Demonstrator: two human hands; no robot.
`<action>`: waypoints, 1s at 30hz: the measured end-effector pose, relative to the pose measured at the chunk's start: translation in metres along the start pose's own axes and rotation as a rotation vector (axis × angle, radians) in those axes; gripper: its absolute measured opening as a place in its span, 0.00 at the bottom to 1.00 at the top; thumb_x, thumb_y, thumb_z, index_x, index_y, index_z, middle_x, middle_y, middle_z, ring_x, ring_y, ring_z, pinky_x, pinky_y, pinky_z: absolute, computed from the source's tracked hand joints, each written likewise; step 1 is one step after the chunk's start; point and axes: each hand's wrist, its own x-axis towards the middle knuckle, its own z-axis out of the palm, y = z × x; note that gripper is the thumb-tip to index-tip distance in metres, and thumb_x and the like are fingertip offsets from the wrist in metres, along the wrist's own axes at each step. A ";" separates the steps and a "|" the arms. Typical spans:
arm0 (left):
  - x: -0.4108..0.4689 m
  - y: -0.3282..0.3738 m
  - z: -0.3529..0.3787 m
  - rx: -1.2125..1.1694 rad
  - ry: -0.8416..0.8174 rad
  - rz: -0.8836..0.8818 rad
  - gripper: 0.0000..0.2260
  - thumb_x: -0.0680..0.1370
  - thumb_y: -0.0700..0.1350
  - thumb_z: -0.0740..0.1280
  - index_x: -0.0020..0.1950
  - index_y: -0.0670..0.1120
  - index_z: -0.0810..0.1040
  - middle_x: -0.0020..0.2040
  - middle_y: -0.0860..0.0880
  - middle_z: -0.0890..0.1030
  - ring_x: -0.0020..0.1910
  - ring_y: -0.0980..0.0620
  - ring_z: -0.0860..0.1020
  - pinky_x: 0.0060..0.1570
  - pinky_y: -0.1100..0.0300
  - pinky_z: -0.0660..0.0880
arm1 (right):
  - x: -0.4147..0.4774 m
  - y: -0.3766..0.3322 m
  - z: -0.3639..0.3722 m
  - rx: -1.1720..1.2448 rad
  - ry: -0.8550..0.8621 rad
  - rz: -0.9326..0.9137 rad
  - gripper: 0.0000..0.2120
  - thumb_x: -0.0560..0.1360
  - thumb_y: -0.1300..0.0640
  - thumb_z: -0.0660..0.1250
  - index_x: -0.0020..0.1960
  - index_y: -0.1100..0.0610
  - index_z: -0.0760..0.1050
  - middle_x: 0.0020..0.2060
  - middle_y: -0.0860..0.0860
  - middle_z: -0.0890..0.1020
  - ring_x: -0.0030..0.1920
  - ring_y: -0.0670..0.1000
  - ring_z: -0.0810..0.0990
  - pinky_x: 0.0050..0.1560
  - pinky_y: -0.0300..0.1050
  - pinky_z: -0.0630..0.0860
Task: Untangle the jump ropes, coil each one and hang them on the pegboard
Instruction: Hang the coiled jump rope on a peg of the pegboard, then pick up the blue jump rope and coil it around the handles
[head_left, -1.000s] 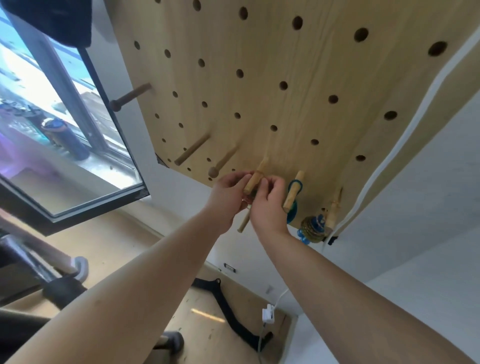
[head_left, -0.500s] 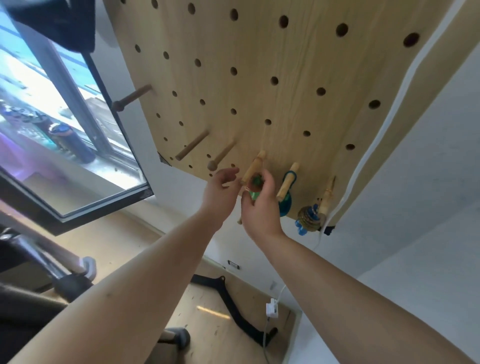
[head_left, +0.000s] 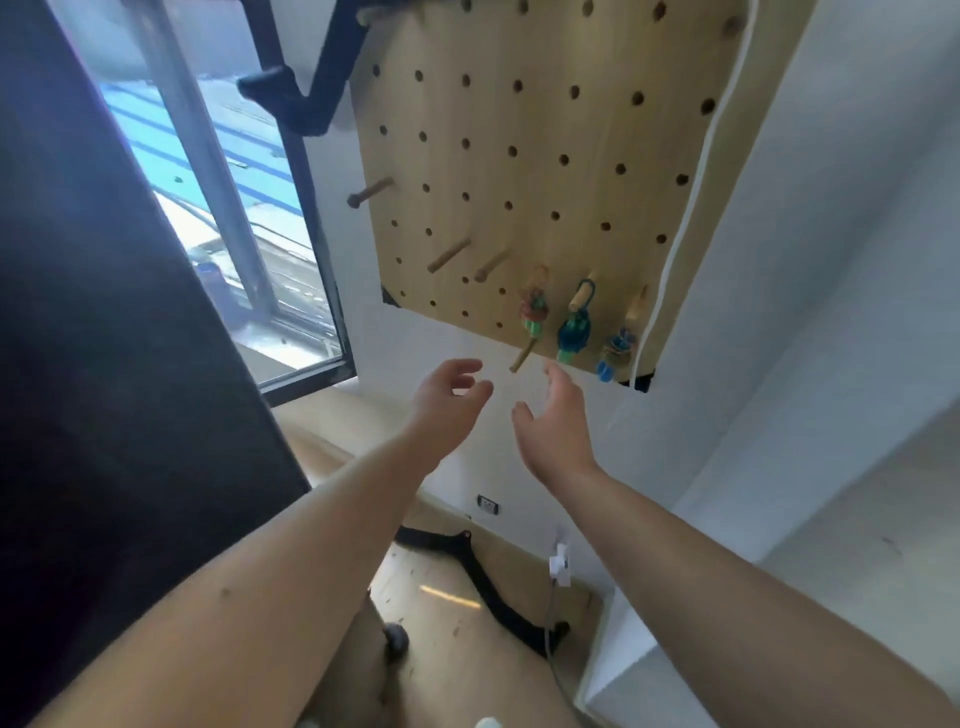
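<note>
Jump ropes (head_left: 574, 332) coiled and hung low on the pegboard (head_left: 535, 182)
Three bundles hang side by side, long axes down; the left one's wooden handle (head_left: 522, 356) slants down-left, just above the hands. Left hand (head_left: 447, 400) and right hand (head_left: 556, 431) hover below, each grip apart, holding nothing. Bare pegs (head_left: 449, 254) jut left of them; a white cord (head_left: 696, 208) lines the board's right edge

Matt light-wood pegboard (head_left: 545, 171) w/ wooden pegs (head_left: 449, 255), glossy plastic rope handles (head_left: 574, 332)
</note>
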 end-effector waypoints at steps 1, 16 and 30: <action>-0.018 -0.001 -0.005 0.010 0.005 0.009 0.15 0.78 0.53 0.68 0.64 0.58 0.76 0.57 0.55 0.79 0.52 0.51 0.79 0.56 0.49 0.79 | -0.019 -0.001 0.000 -0.001 0.005 -0.001 0.31 0.80 0.57 0.63 0.79 0.52 0.55 0.77 0.51 0.60 0.76 0.53 0.63 0.71 0.45 0.63; -0.240 -0.042 0.007 0.184 -0.167 -0.001 0.20 0.79 0.56 0.66 0.70 0.57 0.71 0.63 0.54 0.76 0.56 0.53 0.76 0.50 0.60 0.74 | -0.271 0.041 -0.069 -0.176 0.059 0.152 0.32 0.78 0.46 0.67 0.77 0.51 0.59 0.74 0.52 0.65 0.73 0.51 0.66 0.68 0.44 0.64; -0.405 -0.094 0.093 0.548 -0.420 0.134 0.22 0.79 0.48 0.67 0.73 0.49 0.69 0.69 0.46 0.71 0.59 0.49 0.74 0.49 0.60 0.75 | -0.433 0.143 -0.152 -0.350 -0.108 0.220 0.29 0.79 0.45 0.66 0.76 0.50 0.62 0.71 0.55 0.68 0.71 0.53 0.67 0.67 0.42 0.62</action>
